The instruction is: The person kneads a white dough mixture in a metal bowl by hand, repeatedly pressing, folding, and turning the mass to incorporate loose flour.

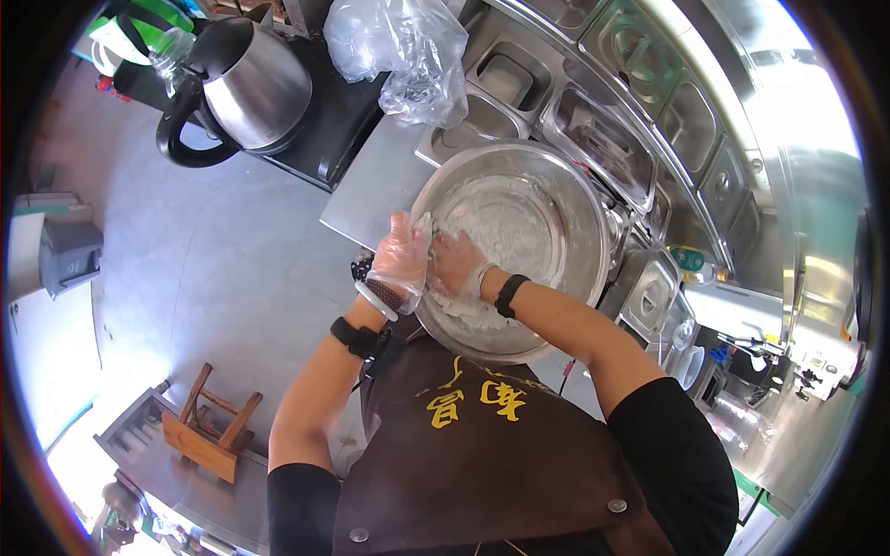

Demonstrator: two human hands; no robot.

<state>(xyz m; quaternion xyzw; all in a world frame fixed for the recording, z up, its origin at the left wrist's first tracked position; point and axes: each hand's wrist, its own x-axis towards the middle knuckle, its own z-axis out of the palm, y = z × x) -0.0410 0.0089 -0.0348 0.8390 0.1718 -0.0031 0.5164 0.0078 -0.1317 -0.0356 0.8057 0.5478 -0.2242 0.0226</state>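
A large steel basin point(582, 199) is in front of my body, tilted slightly in view. White floury powder point(505, 222) coats its inside, with crumbly lumps near the front wall. My left hand point(403, 255), in a clear plastic glove, is closed around the basin's left rim. Inside the basin, my right hand point(459, 266) rests in the white powder close to that same rim. It also wears a clear glove, and its fingers look stretched out and somewhat apart; the fingertips are partly covered by powder.
A steel kettle point(264, 88) stands on a black surface at upper left, beside a clear plastic bag point(394, 51). Steel food pans with lids point(603, 144) line the counter behind and right of the basin. A wooden stool point(209, 431) is at lower left.
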